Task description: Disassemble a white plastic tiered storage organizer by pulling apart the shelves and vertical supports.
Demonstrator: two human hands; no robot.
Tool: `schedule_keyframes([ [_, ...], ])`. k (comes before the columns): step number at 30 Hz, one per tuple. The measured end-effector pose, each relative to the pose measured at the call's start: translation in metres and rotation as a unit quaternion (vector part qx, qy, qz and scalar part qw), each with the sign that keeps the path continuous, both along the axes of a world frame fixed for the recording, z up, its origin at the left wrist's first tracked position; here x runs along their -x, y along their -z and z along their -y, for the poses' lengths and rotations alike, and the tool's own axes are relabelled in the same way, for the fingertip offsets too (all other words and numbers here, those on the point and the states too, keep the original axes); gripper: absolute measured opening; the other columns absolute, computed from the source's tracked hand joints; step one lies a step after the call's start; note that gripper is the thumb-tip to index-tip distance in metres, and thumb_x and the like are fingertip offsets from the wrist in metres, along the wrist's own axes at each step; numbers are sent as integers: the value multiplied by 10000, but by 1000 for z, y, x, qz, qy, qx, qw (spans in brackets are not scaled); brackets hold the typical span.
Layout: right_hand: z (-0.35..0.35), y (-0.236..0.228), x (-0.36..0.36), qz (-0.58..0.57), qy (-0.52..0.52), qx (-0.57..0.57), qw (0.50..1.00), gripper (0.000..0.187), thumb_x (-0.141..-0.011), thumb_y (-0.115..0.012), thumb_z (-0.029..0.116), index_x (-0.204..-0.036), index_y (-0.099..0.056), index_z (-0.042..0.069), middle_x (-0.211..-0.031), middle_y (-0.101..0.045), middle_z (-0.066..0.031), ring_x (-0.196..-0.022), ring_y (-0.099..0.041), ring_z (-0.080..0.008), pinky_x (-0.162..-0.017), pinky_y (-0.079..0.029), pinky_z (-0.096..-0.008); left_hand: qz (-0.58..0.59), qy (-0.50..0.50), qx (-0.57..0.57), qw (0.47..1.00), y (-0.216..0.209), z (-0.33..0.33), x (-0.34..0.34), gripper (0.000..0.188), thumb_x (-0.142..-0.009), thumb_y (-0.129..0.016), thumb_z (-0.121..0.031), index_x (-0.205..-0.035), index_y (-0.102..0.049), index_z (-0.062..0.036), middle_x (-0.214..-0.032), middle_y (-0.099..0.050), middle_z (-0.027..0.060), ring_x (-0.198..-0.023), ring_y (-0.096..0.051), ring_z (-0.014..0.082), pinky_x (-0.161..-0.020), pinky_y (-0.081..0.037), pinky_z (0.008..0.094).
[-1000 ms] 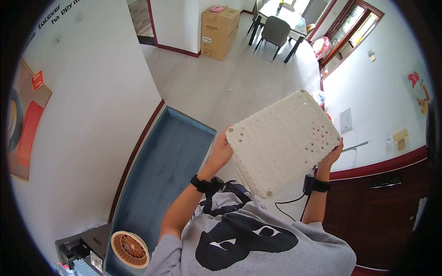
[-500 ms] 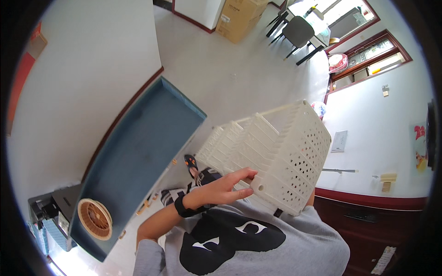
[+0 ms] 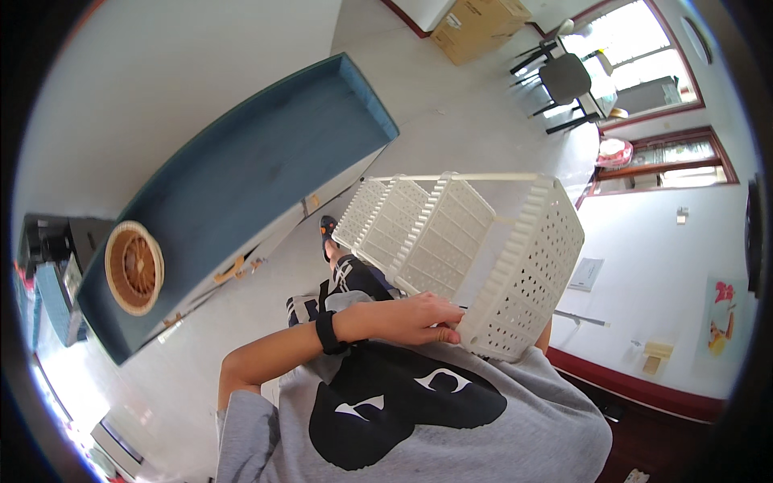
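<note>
A white perforated plastic basket (image 3: 475, 249) is held up in front of my chest, tilted so its open side faces left and away. My left hand (image 3: 415, 319), with a black band on the wrist, grips the basket's near lower edge. My right hand is hidden behind the basket; only a bit of that forearm (image 3: 545, 336) shows under its right corner. The inside of the basket looks empty. Below it I see my grey shirt with a black print (image 3: 419, 410) and one foot in a dark shoe (image 3: 327, 233).
A long blue-topped counter (image 3: 241, 185) runs along the left, with a round wicker tray (image 3: 134, 267) near its close end. A cardboard box (image 3: 479, 28), a table and dark chairs (image 3: 564, 80) stand far off. White wall and a dark red door (image 3: 644, 386) are at the right.
The basket has turned from showing its flat underside to showing its open side and has come lower. My right hand has gone out of sight behind it; my left hand has shifted to the near edge.
</note>
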State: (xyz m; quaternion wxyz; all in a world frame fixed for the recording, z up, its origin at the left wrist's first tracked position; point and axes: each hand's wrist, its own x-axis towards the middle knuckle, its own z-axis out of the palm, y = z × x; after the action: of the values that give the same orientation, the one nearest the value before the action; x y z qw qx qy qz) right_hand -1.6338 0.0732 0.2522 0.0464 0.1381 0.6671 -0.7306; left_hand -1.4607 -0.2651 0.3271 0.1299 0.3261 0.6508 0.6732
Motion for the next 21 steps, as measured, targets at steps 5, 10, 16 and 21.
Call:
schedule_keyframes([
  [5,3,18,-9,12,-81,-36,996,488,-998,-576,362,-1394,-576,76,-1433,-564,-131,-1377,-476,-262,-1092,-416,-396,7,-89,-44,995,8,-27,-73,376,-988,-644,-369,-877,-507,-37,-823,-557,112,-833,-589,325,-861,-426,421],
  [10,24,41,-2,6,-170,-81,982,491,-989,-606,358,-1396,-577,85,-1445,-555,-127,-1404,-451,-261,-1108,-398,-398,-2,-192,-17,981,-3,-19,-124,306,-1003,-635,-302,-885,-565,-29,-913,-588,125,-917,-579,323,-853,-439,424],
  [16,57,45,19,-79,-300,-213,926,498,-978,-642,353,-1399,-580,95,-1458,-544,-123,-1437,-421,-259,-1126,-376,-400,57,-271,63,959,-8,-15,-187,204,-1009,-617,-221,-1064,-680,-35,-1062,-645,160,-1027,-588,358,-950,-452,435],
  [21,55,0,2,-5,-475,-231,849,622,-983,-637,376,-1547,-456,187,-1589,-403,-115,-1524,-249,-255,-1203,-252,-415,156,-351,87,919,4,-20,-230,161,-996,-639,-143,-1086,-678,-15,-1008,-680,180,-930,-640,353,-858,-500,382],
])
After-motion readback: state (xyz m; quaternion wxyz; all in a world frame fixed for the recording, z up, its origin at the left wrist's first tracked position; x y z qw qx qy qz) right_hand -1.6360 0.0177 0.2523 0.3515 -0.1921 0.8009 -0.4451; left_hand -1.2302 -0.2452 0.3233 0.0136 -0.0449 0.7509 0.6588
